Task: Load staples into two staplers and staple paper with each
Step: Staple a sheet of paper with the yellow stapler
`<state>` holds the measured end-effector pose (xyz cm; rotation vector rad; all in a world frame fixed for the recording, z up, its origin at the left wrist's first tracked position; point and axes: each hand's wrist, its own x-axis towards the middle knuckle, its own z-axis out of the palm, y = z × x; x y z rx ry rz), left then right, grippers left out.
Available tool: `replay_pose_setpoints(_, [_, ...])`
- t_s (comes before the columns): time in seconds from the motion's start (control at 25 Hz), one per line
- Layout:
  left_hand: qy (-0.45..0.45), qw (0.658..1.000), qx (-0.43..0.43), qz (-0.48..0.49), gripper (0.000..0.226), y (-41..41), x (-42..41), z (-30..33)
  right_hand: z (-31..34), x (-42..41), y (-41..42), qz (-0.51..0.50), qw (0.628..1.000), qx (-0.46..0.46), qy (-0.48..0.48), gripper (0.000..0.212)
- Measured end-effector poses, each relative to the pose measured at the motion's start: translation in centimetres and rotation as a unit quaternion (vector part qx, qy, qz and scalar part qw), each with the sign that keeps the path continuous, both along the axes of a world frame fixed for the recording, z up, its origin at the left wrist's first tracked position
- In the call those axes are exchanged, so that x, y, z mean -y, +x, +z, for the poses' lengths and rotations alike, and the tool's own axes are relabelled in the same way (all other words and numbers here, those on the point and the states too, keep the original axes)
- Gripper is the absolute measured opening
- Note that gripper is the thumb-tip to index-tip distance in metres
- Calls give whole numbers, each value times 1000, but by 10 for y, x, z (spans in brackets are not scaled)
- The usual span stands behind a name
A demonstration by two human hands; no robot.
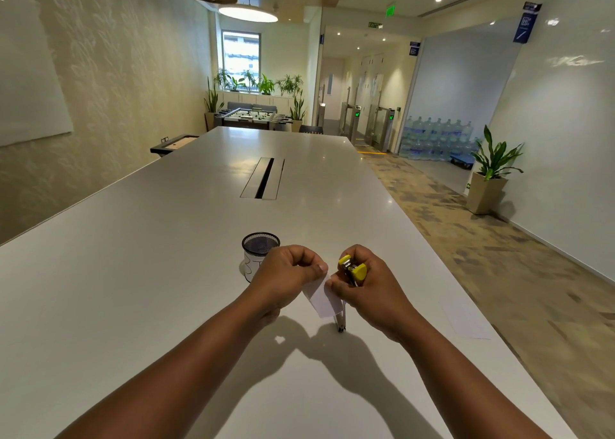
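Lower centre of the frame: the right hand (364, 290) is closed around a yellow stapler (353, 269), its metal end (341, 322) pointing down at the white table (166, 255). The left hand (286, 277) pinches a small white paper (321, 300) between thumb and fingers, touching the stapler. A mesh pen cup (258, 255) stands just behind the left hand; another sheet (466, 320) lies at right.

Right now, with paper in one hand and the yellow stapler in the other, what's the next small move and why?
Probably slide the paper strip into the yellow stapler mouth and squeeze. The left hand pinches the strip's top edge, the right hand grips the stapler right beside it, both raised above the table. Whether the strip is already between the jaws can't be seen.
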<state>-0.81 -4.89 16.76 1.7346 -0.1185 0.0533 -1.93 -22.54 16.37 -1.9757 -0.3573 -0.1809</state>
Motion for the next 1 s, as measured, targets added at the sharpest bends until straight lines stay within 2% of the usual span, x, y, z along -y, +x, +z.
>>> replay_pose_setpoints(0.16, [-34, 998, -33, 36, 17, 4, 4, -6, 0, 4, 6, -10, 996, 17, -84, 20])
replay_pose_setpoints(0.28, [-99, 990, -40, 95, 15, 12, -7, -1, -6, 12, 4, -7, 995, -12, -101, 26])
replay_pose_setpoints(0.36, [-129, 983, -49, 122, 12, 18, -21, 4, -12, 18, 3, -22, 997, -22, -73, 23])
replay_pose_setpoints(0.48, [-127, 984, -61, 107, 13, 19, -26, 3, -13, 18, 4, -46, 999, -27, 7, 22])
replay_pose_setpoints(0.6, [-123, 986, -72, 84, 17, 18, -13, -6, -9, 5, 4, -4, 994, -63, 84, 28])
replay_pose_setpoints(0.76, [-150, 983, -77, 75, 12, 17, -5, -13, -11, -4, 5, -13, 990, -78, 119, 31])
replay_pose_setpoints(1.0, [-116, 989, -76, 51, 10, 13, -7, -19, -8, 2, 8, -15, 984, -101, 149, 28])
